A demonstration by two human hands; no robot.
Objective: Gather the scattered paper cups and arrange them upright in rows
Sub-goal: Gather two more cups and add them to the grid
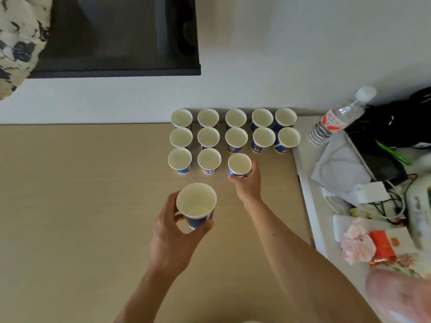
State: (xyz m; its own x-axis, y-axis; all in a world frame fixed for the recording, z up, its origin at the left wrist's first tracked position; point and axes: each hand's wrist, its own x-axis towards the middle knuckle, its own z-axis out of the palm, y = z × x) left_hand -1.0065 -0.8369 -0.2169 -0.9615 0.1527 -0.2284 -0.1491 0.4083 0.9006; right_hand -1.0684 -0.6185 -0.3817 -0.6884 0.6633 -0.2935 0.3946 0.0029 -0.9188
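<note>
tan tabletop against a white wall carries upright paper cups in rows at its far right, right hand fingers wrapped round the third cup of the near row, left hand gripping another cup nearer, water bottle further right.

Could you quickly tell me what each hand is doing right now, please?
Left hand: closed on an upright paper cup, held clear of the rows.
Right hand: closed on the third-row cup.

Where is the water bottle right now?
In the head view, the water bottle leans at the right, just beyond the cup rows' right end, beside a black bag.
</note>
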